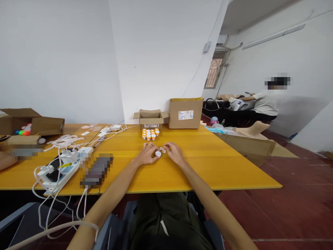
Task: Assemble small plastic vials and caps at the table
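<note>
My left hand point(147, 155) is over the yellow tabletop, its fingers closed around the edge of a small white round piece point(158, 153) that looks like a cap or disc. Just to the right of that piece are small white openwork pieces point(162, 150), too small to make out well. My right hand point(174, 152) is curled beside them, with its fingertips at their edge; whether it pinches one is hard to see. Beyond my hands, several white and orange round-topped pieces point(150, 134) stand grouped together on the table.
Behind the group are an open cardboard box point(151, 119) and a taller closed carton point(185, 113). To the left lie a phone point(96, 171), a power strip point(69, 166) with plugs and loose white cables. A person point(267, 102) sits at the far right; another's arm point(7, 160) shows at left.
</note>
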The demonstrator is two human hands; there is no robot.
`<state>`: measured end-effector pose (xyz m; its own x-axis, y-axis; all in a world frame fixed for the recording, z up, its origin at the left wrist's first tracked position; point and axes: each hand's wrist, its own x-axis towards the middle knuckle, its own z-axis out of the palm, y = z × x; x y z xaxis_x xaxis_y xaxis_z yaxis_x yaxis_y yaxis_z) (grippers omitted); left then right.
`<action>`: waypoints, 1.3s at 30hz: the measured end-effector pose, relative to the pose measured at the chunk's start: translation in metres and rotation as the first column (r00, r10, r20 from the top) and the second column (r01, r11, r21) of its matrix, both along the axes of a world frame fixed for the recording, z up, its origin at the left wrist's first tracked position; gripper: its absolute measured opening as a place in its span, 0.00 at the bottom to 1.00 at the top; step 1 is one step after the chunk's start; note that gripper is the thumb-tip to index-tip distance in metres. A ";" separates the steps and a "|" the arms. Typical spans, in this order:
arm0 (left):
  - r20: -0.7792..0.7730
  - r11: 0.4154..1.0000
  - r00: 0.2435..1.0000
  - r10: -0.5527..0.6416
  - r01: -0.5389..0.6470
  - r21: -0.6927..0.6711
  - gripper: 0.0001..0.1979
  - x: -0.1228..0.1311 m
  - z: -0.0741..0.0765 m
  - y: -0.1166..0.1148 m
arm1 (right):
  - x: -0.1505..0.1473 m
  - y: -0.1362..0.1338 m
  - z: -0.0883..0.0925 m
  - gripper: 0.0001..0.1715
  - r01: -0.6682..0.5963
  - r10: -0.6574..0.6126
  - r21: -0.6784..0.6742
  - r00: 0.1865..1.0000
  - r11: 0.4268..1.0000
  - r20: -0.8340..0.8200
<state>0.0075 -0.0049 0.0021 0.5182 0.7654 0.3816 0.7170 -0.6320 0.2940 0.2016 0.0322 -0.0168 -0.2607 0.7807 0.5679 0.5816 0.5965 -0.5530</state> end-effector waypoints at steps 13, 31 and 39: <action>-0.030 0.999 0.999 0.022 -0.021 0.042 0.08 0.002 0.005 -0.004 | -0.007 -0.013 -0.002 0.15 0.003 -0.029 0.073 0.934 0.997 0.357; -0.008 0.997 1.000 0.021 -0.020 0.080 0.08 -0.001 0.001 0.000 | -0.009 -0.002 -0.007 0.10 -0.044 -0.011 0.196 0.962 0.980 0.274; 0.026 0.996 0.999 0.026 -0.028 0.079 0.11 -0.001 0.001 0.001 | -0.010 -0.003 0.000 0.12 -0.025 0.038 0.145 0.995 0.989 -0.090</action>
